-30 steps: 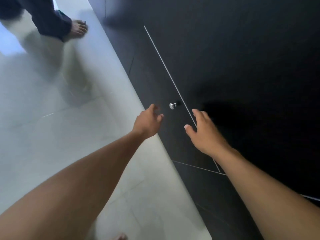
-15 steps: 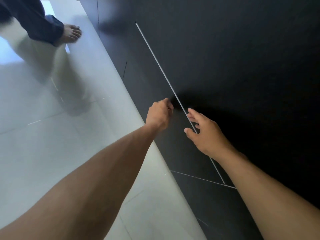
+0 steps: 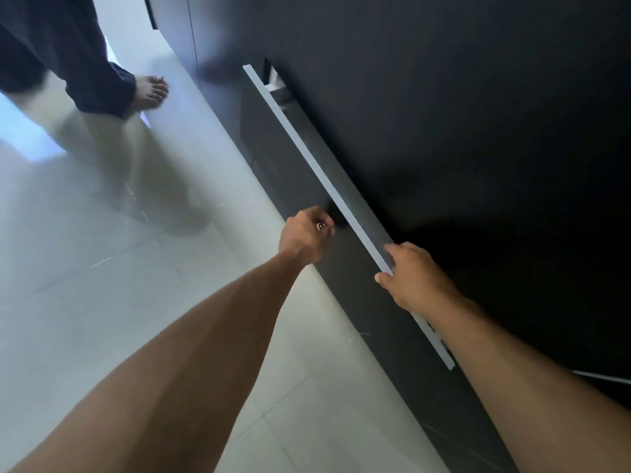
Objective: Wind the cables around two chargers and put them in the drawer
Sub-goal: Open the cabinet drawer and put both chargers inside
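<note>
Now the drawer [image 3: 273, 148] stands a little way out of the cabinet [image 3: 444, 114]. A second ago its front lay flush, showing only a thin bright seam, with both hands short of it. Half a second ago the left hand [image 3: 305, 233] closed on the knob [image 3: 320, 226]. A narrow gap has since opened behind the front, and something pale inside shows at the far end.

The left hand's fingers are curled round the knob. The right hand [image 3: 415, 278] has come onto the drawer's top edge [image 3: 317, 165] and pinches it, thumb on the near side and fingers over the back.

For the task, this looks like the opening of the place where things will go. The chargers and cables are nowhere in view, and neither hand holds one, so winding and stowing are, I judge, yet to be done. The gap is too slim to show what the drawer holds.

The drawer front is a flat, dark, matt panel, long and shallow. Its top edge is a straight pale strip, smooth and square-cut. The knob is small, round and mirror-bright, probably metal. The cabinet is the same dull black, with fine seams between panels. The floor [image 3: 85, 268] is pale glossy tile, reflecting light and another person's bare foot [image 3: 150, 92] below a dark trouser leg [image 3: 68, 56].
</note>
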{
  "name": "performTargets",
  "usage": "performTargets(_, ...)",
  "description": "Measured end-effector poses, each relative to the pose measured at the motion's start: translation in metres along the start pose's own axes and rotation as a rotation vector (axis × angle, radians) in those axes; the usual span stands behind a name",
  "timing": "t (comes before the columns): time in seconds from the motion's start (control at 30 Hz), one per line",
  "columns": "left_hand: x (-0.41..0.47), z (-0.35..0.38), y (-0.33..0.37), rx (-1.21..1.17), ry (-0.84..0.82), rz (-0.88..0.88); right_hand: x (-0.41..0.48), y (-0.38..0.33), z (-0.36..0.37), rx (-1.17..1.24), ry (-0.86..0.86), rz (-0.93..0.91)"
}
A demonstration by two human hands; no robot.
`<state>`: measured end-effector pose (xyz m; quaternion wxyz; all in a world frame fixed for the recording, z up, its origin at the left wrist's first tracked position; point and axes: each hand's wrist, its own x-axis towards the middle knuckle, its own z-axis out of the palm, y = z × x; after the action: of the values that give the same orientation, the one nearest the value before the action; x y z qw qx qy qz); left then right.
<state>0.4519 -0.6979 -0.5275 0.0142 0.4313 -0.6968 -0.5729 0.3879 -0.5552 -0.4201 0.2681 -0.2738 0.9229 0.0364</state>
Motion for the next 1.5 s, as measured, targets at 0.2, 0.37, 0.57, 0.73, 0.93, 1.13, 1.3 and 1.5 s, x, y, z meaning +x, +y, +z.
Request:
performTargets(0.2, -0.028, -0.036, -0.024, -0.33, -0.081, -0.243, -0.027, -0.011, 0.034, 0.039, 0.055, -0.01)
performTargets(0.37, -0.062, -0.076, -0.045, -0.464, -0.107, -0.38, -0.049, -0.036, 0.046, 0.095, -0.068, -0.024)
performTargets(0.57, -0.096, -0.113, -0.07, -0.41, -0.129, -0.472, -0.081, -0.067, 0.069, 0.131, -0.142, -0.054)
performTargets(0.73, -0.123, -0.131, -0.095, -0.507, -0.042, -0.466, -0.106, -0.091, 0.088, 0.154, -0.167, -0.067)
performTargets(0.93, -0.155, -0.144, -0.12, -0.502, 0.11, -0.413, -0.129, -0.113, 0.107, 0.192, -0.214, -0.099)
performTargets(1.13, -0.161, -0.145, -0.104, -0.27, 0.037, -0.383, -0.148, -0.119, 0.105, 0.174, -0.15, -0.092)
performTargets(1.3, -0.184, -0.158, -0.065, 0.24, 0.133, -0.204, -0.169, -0.117, 0.08, 0.245, -0.32, -0.076)
performTargets(1.5, -0.231, -0.18, 0.015, 0.689, -0.138, 0.129, -0.207, -0.115, -0.01, 0.362, -0.233, -0.036)
